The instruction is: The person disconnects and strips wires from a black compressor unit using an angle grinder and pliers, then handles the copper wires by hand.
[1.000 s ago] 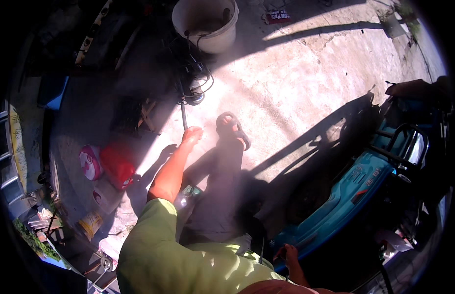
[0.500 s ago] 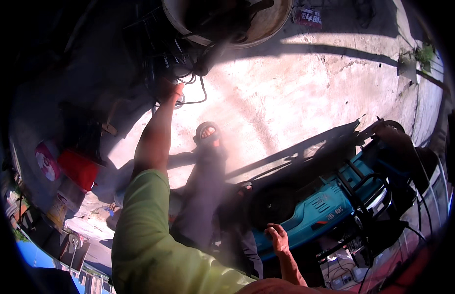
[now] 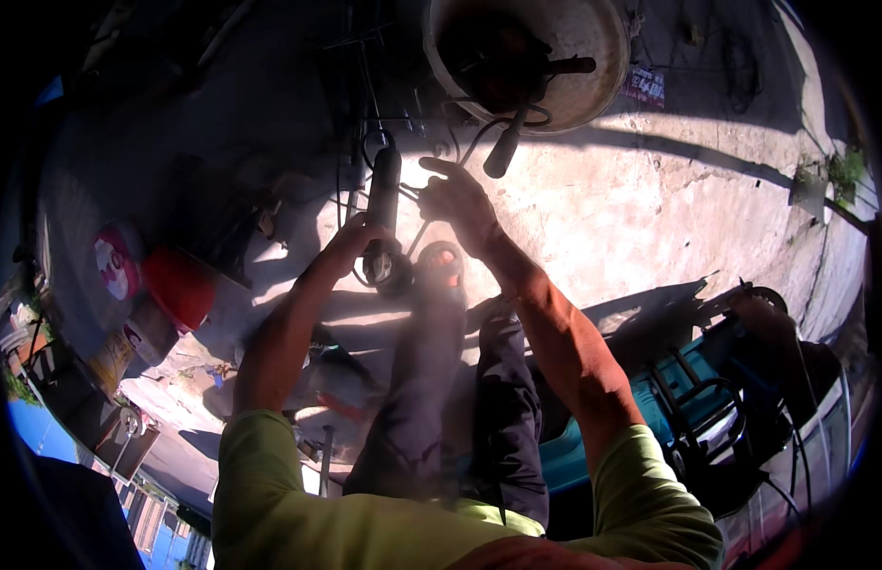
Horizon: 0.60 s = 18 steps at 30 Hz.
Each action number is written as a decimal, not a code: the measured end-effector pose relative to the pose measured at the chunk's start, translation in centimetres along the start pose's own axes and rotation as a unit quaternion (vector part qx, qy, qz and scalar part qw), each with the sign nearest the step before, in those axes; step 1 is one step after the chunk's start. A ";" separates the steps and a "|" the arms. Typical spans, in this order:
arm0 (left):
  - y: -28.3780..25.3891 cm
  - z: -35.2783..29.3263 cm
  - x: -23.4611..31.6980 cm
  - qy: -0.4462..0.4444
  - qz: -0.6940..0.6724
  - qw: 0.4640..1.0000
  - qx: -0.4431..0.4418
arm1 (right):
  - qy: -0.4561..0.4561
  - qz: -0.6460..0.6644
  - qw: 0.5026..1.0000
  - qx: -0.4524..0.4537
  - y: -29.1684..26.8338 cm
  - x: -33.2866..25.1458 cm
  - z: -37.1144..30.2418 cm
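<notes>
A dark angle grinder (image 3: 386, 185) with a round metal head hangs just above the ground, its cable looping about its far end. My left hand (image 3: 363, 239) grips it near the head. To the right of the grinder, my right hand (image 3: 460, 204) is raised with its fingers apart and holds nothing. Thin dark cable loops lie close to its fingertips. Past them, a dark tool handle (image 3: 502, 152) leans out over the rim of a pale round tub (image 3: 607, 76). Other dark things sit inside the tub, too shadowed to name.
A teal machine (image 3: 688, 375) with a black frame stands at my right. On the left are a red container (image 3: 178, 285) and a pink-and-white bag (image 3: 116, 264). A printed packet (image 3: 645, 87) lies beside the tub. Sunlit concrete (image 3: 640, 199) stretches to the right.
My left hand has brought the grinder nearer, out of the shadow. My right hand has risen from beside the teal machine to the grinder's right. The view has shifted.
</notes>
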<state>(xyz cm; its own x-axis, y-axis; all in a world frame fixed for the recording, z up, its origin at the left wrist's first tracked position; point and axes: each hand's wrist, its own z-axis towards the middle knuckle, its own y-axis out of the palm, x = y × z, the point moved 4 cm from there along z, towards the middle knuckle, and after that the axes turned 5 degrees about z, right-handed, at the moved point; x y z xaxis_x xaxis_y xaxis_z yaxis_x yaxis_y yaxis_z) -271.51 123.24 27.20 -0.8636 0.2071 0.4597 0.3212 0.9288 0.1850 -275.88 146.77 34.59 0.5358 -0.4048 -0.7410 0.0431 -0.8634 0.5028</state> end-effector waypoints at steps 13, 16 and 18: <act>9.5 -26.4 2.1 0.000 -0.162 0.985 -0.065 | -0.096 -0.068 0.950 -0.288 18.4 -23.7 -27.3; 13.8 -30.8 5.6 0.072 -0.178 0.970 -0.150 | 0.071 0.007 0.981 -0.183 16.0 -21.8 -33.4; 17.3 -32.5 6.8 0.116 -0.114 0.976 -0.146 | 0.152 -0.022 0.987 -0.055 13.4 -22.3 -34.6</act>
<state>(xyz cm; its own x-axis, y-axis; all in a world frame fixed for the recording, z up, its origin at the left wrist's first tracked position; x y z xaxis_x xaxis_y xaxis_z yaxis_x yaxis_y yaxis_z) -259.17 130.77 61.75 -0.8254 -0.1008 0.5555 0.2574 0.8085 0.5291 -258.12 154.64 73.26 0.7590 -0.2435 -0.6039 0.1550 -0.8332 0.5308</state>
